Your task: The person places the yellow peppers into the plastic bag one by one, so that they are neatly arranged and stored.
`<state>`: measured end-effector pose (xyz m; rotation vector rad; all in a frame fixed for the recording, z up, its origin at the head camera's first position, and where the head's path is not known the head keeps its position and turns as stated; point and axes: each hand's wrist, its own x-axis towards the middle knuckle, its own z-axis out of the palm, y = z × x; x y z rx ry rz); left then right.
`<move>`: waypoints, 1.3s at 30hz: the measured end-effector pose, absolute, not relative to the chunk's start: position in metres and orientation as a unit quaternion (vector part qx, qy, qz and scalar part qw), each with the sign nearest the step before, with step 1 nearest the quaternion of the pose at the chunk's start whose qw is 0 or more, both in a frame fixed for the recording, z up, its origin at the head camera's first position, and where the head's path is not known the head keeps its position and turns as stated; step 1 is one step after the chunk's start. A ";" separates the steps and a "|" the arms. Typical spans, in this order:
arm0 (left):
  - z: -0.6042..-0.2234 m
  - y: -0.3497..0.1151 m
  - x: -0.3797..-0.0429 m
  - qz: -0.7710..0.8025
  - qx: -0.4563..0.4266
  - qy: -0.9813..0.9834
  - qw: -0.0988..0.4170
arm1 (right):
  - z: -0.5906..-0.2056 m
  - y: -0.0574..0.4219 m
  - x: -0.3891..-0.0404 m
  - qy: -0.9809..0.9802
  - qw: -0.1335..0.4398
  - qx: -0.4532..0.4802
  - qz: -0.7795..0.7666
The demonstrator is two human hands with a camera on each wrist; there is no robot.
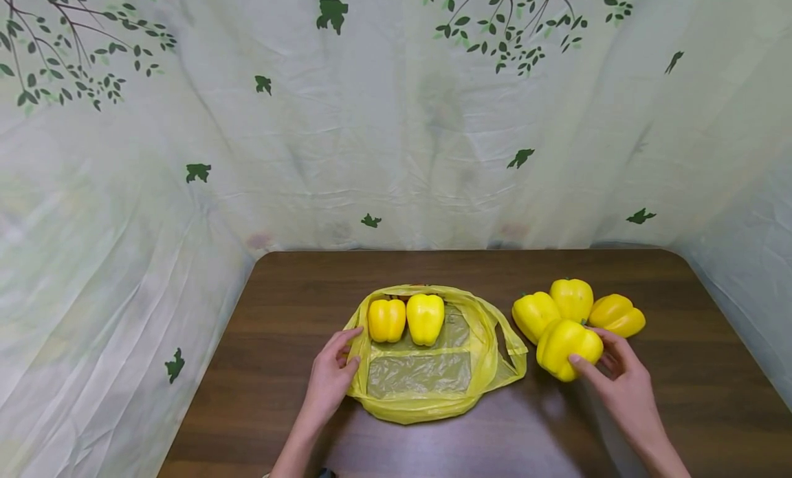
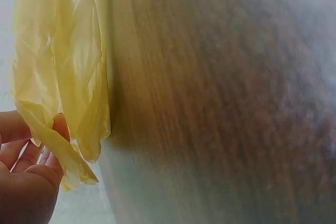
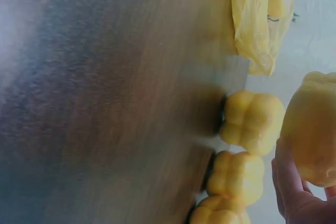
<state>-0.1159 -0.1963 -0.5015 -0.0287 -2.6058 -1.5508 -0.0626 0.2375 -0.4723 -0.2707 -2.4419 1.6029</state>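
The left hand (image 1: 332, 373) is pinching a thin yellow plastic bag (image 1: 421, 409), ideally bracing it wide, while the right hand (image 1: 623, 382) is gripping a lobed, glossy yellow pepper (image 1: 564, 349).

This is a booth-like space with soft walls: a pale, creased curtain (image 1: 396, 120) printed with leafy branches (image 1: 504, 64) and dark green shapes (image 1: 333, 14) hangs behind and on both sides of a brown wood-grain counter (image 1: 297, 285). Whether it stands in a home, lab or workshop cannot be told.
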 end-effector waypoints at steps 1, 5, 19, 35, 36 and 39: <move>-0.501 -0.196 -0.116 -0.510 -0.009 -0.859 0.054 | -0.472 0.237 -0.063 -0.827 0.105 -0.086 0.546; -0.500 -0.196 -0.115 -0.509 -0.004 -0.859 0.047 | -0.469 0.232 -0.066 -0.818 0.101 -0.071 0.561; -0.499 -0.196 -0.115 -0.505 -0.008 -0.862 0.051 | -0.464 0.222 -0.080 -0.818 0.096 -0.043 0.566; -0.500 -0.198 -0.115 -0.510 -0.008 -0.859 0.047 | -0.456 0.210 -0.097 -0.821 0.042 -0.029 0.568; -0.500 -0.198 -0.115 -0.510 -0.009 -0.859 0.048 | -0.456 0.209 -0.098 -0.821 0.041 -0.027 0.569; -0.500 -0.197 -0.115 -0.513 -0.011 -0.857 0.053 | -0.456 0.205 -0.101 -0.821 0.039 -0.024 0.569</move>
